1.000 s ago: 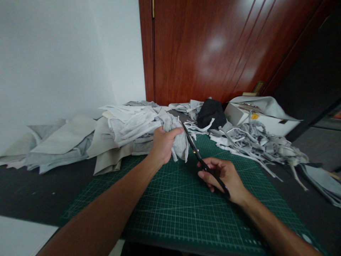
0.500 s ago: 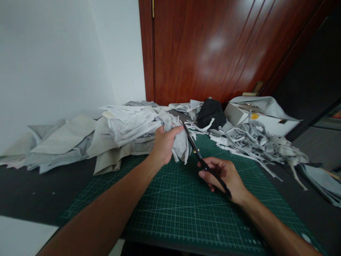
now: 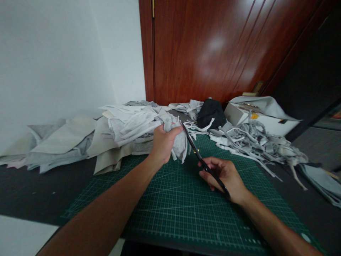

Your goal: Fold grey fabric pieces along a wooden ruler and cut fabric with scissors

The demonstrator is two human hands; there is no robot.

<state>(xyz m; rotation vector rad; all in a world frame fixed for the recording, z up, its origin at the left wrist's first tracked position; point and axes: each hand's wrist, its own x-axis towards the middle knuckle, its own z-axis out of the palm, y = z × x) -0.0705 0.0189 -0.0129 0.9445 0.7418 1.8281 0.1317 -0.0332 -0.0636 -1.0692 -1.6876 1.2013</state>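
Above the cutting mat's far edge, your left hand bunches the grey cloth taut so the scissors, gripped in your right hand, can bite.

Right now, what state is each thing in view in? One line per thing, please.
Left hand: closed around a bunched grey cloth, held up off the mat.
Right hand: gripping black scissors, blades nearly shut at the cloth's edge.
Cutting mat: flat on the table.
Fabric pieces: stacked at left.
Cut strips: heaped loosely at right.
Wooden door: closed.
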